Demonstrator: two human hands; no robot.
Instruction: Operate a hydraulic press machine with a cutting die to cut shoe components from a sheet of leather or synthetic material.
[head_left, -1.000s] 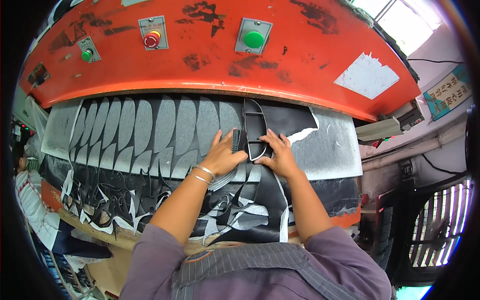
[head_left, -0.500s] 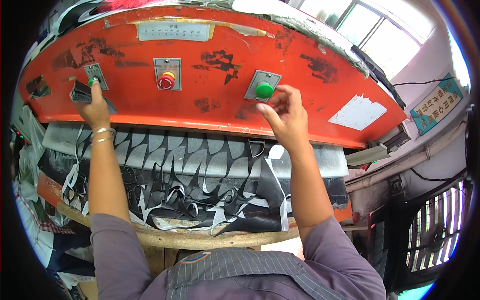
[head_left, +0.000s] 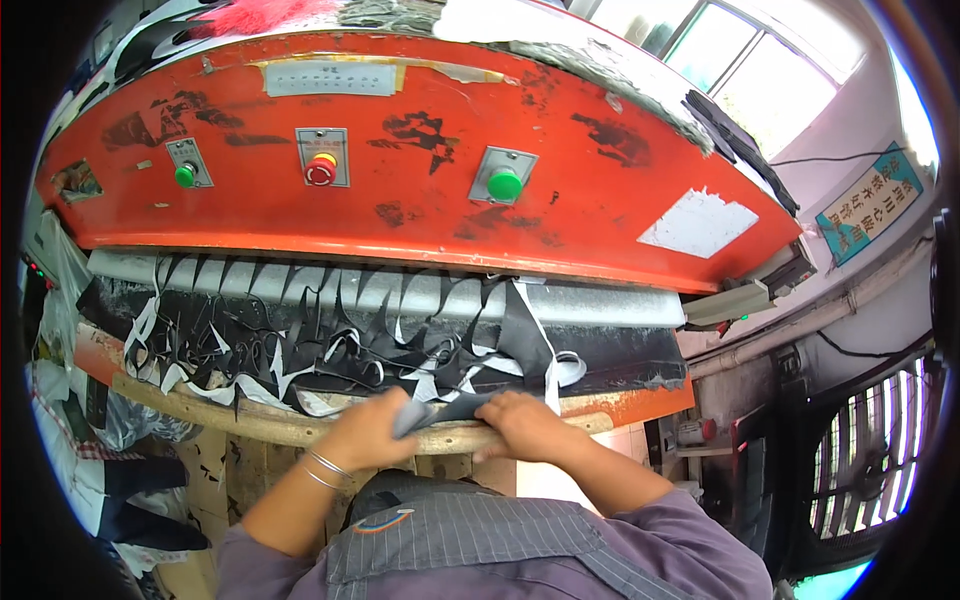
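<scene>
Head view: left hand's point(head_left: 368, 434) grip clamps dark-grey material point(head_left: 460, 406) above the wooden rail point(head_left: 255, 428); right hand point(head_left: 528, 427) touches its other end, closure unclear. A plastic bag point(head_left: 62, 285) hangs far left, contents indistinct.

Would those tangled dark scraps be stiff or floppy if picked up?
Probably floppy: the scraps droop and curl over the edge of the pale board. Likely light too, since they look thin. Pulling one might drag others, as they lie tangled.
</scene>
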